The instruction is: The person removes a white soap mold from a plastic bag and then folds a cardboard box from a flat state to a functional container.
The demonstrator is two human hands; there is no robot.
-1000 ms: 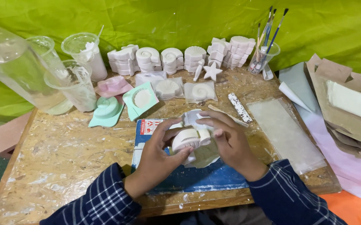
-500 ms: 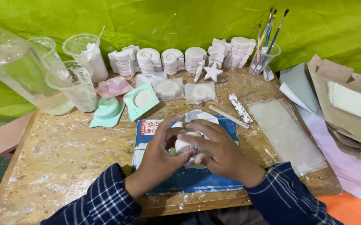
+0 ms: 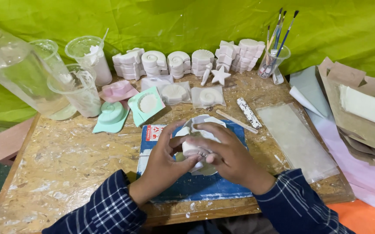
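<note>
A wooden table (image 3: 44, 173) is spread under both hands; a blue mat (image 3: 204, 186) lies directly beneath them; a clear bottle (image 3: 14, 73) stands far up-left of the left hand (image 3: 163, 162); a white cast (image 3: 191, 148) in its soft mould is gripped between the left hand and the right hand (image 3: 228, 156), both closed on it; a wooden stick (image 3: 237, 121) lies just beyond the right hand.

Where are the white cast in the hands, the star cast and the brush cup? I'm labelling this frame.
white cast (image 3: 191, 148), head view, its side between the fingers.
star cast (image 3: 220, 76), head view, its centre.
brush cup (image 3: 269, 65), head view, its clear wall.
</note>
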